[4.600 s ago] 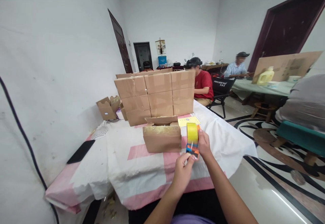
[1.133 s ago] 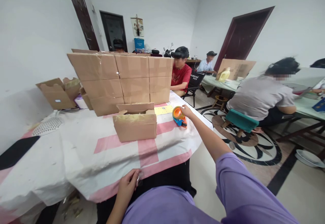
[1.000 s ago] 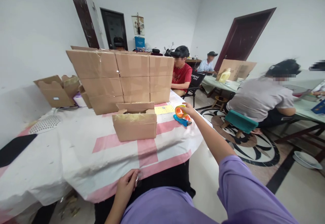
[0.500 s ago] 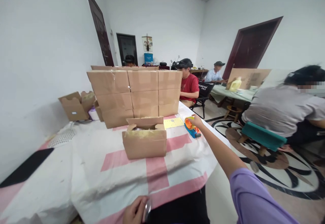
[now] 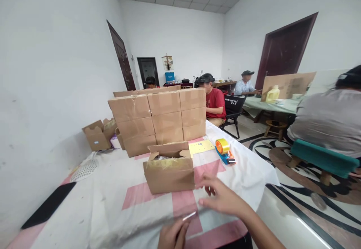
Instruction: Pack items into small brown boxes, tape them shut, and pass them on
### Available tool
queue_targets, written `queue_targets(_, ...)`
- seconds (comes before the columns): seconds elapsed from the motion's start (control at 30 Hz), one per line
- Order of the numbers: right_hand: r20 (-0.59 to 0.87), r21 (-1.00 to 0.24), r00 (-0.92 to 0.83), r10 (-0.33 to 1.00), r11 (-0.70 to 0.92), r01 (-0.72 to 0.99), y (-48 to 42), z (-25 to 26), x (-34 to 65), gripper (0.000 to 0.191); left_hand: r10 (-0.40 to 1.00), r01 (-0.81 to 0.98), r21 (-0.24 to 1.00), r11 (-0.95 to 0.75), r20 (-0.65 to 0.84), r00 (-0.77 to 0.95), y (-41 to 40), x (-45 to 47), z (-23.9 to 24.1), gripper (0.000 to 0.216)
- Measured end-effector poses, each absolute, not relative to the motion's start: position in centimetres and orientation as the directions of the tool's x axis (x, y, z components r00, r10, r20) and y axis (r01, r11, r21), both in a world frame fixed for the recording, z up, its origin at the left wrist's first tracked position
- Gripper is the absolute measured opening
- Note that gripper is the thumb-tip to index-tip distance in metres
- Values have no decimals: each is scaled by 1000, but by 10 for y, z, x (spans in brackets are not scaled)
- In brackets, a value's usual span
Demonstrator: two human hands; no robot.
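Low at the front of the table, my left hand (image 5: 172,236) is closed on a small thin shiny object (image 5: 189,216); its exact kind is unclear. My right hand (image 5: 221,197) is empty, its fingers apart and slightly curled, just right of the small cardboard box (image 5: 169,177). That box stands with its flaps up, and something dark shows inside, mostly hidden by the front wall. Beyond my right hand, a tape dispenser (image 5: 225,157) with a roll of yellow tape (image 5: 222,146) on an orange core rests on the cloth.
Stacked closed cardboard boxes (image 5: 167,123) form a wall behind the small box. A yellow sheet (image 5: 201,147) lies beside the dispenser. At the left are an open carton (image 5: 97,138) and a black mat (image 5: 49,204). Other people sit beyond, one in red (image 5: 216,104).
My right hand has let go of the tape dispenser and come back towards me, beside the small box. My left hand has risen a little with the shiny object. The view has shifted.
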State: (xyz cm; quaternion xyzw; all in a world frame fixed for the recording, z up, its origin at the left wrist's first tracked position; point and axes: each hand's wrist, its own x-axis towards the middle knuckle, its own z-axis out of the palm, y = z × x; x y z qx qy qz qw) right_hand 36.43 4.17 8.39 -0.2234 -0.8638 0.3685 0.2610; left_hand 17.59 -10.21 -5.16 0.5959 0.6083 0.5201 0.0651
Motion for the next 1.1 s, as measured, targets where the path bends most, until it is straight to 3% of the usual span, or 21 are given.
queue_targets(0.1, 226, -688, -787, 574, 666, 288, 5, 85, 373, 22, 784, 776, 494, -391, 621, 0, -90, 185, -17, 41)
queue_targets(0.2, 229, -633, -773, 591, 694, 343, -8, 91, 380, 10, 822, 797, 481, -366, 568, 35, -90, 195, 7, 40)
queue_targets(0.33, 300, -553, -778, 551, 766, 329, -12, 104, 390, 15, 962, 815, 577, -60, 252, -108, -98, 200, 23, 38)
queue_targets(0.43, 395, -585, -713, 580, 757, 291, -12, 117, 402, 17, 968, 843, 490, 222, -5, -252, -101, 184, 33, 46)
queue_targets(0.47, 424, -619, -684, 593, 741, 260, -12, 122, 406, 17, 956, 850, 462, 254, 15, -294, -100, 175, 38, 45)
queue_targets(0.53, 472, -666, -644, 602, 722, 186, -10, 132, 413, 17, 907, 873, 436, 221, 236, -347, -95, 154, 51, 37)
queue_targets(0.63, 522, -661, -635, 569, 741, 121, -8, 146, 417, 20, 686, 937, 324, 133, 652, -323, -77, 118, 80, 35)
queue_targets(0.7, 536, -641, -646, 543, 760, 106, -7, 152, 414, 21, 580, 952, 231, 202, 755, -306, -59, 95, 101, 36)
queue_targets(0.77, 540, -627, -667, 514, 774, 89, -7, 157, 408, 20, 615, 949, 162, 271, 729, -300, -40, 75, 117, 46)
queue_targets(0.9, 551, -617, -693, 465, 786, 37, -5, 163, 393, 21, 838, 963, 88, 255, 476, -265, -7, 51, 128, 72)
queue_targets(1.0, 564, -616, -692, 452, 788, 13, 0, 165, 382, 25, 908, 973, 98, 209, 350, -231, 6, 46, 125, 73)
queue_targets(1.1, 556, -623, -703, 444, 782, 1, 9, 167, 372, 30, 910, 975, 103, 197, 351, -221, 5, 47, 122, 68)
